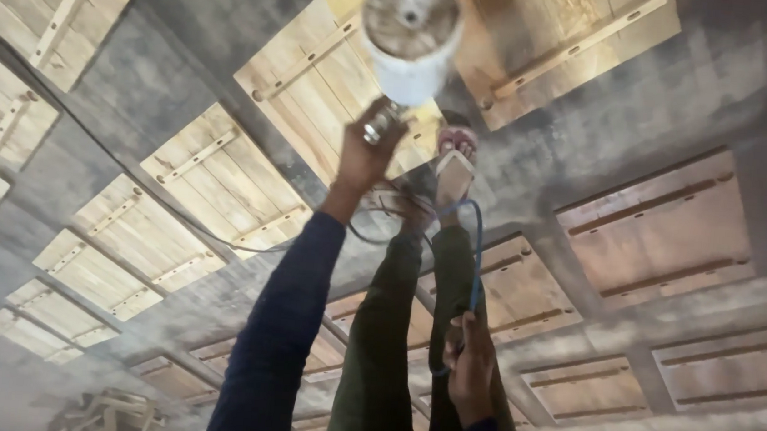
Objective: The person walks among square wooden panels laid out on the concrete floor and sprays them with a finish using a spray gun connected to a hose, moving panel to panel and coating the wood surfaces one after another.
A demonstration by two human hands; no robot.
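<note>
My left hand (363, 155), at the end of a navy sleeve, is stretched forward and grips the metal body of a spray gun (380, 124). The gun's white cup (411, 40) sits above the hand. Lower right, my right hand (472, 368) is closed around a thin blue hose (476, 250) that loops up toward the gun. My legs in dark green trousers (382, 352) run between the two hands, and a sandalled foot (454, 162) shows just right of the gun.
Many square wooden panels (222, 180) with nailed battens lie in rows on a grey concrete floor (139, 78). A black cable (88, 139) crosses the left side. Pale haze hangs over the lower left. A heap of wooden pieces (112, 415) lies at the bottom left.
</note>
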